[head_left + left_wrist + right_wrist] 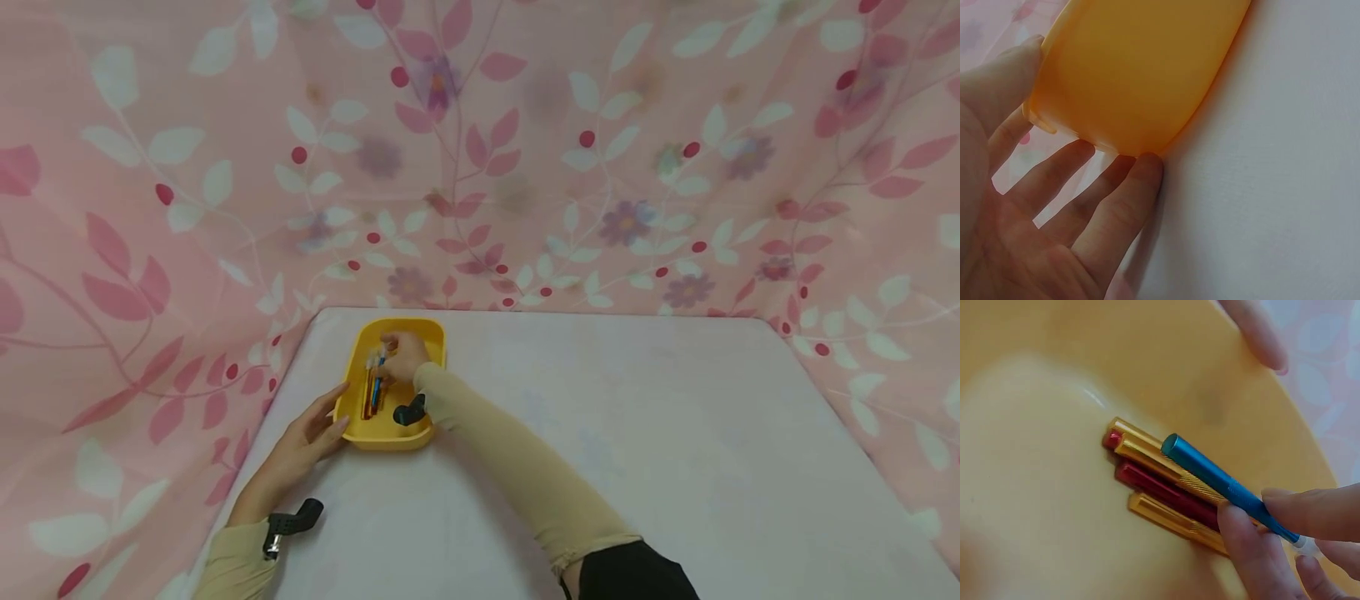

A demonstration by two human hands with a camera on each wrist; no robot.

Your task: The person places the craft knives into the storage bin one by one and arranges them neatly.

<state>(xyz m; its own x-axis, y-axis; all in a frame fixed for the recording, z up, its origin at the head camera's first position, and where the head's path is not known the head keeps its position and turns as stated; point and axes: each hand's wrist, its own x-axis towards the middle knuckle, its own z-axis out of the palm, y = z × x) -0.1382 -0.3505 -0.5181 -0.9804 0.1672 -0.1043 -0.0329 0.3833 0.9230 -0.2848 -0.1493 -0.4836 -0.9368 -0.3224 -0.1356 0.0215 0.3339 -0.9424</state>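
A yellow tray (390, 444) lies at the back left of the white table. My left hand (303, 442) holds it at its near-left side, one digit over the rim and other fingers (1147, 172) against the outer wall. Inside the tray, my right hand (405, 358) pinches a blue metal craft knife (1200, 465) near its clear-capped end. Gold craft knives (1160, 515) and red ones (1163, 494) lie side by side beneath it on the tray floor. The right fingers partly cover their capped ends.
The white tabletop (637, 433) stretches to the right of the tray. Pink floral cloth (517, 167) hangs behind and along both sides of the table. A black wrist camera (295, 518) is strapped to the left wrist, another (409, 411) to the right.
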